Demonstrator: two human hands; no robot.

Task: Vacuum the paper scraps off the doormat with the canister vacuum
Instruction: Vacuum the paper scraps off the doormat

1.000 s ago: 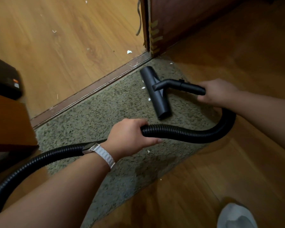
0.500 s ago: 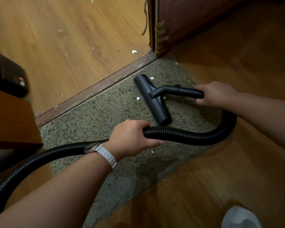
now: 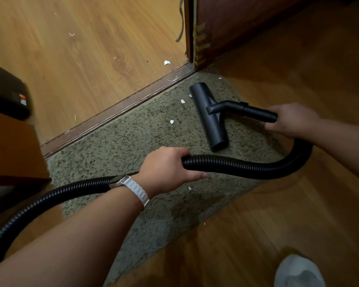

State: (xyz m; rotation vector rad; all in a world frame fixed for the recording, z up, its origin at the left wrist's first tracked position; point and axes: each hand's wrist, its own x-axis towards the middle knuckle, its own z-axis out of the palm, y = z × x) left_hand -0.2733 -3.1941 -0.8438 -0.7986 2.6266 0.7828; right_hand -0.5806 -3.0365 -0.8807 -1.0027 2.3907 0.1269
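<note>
Open doormat (image 3: 122, 146) left of the nozzle (image 3: 209, 117); door (image 3: 247, 27) and threshold (image 3: 120, 107) beyond

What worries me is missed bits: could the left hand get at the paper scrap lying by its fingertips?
Probably yes: the paper scrap lies uncovered on the doormat close to the left hand, but that hand grips the hose and must let go first.

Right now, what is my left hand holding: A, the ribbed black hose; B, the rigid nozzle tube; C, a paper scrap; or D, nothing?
A: the left hand is wrapped round the ribbed hose above the doormat, while the right hand grips the rigid tube.
</note>
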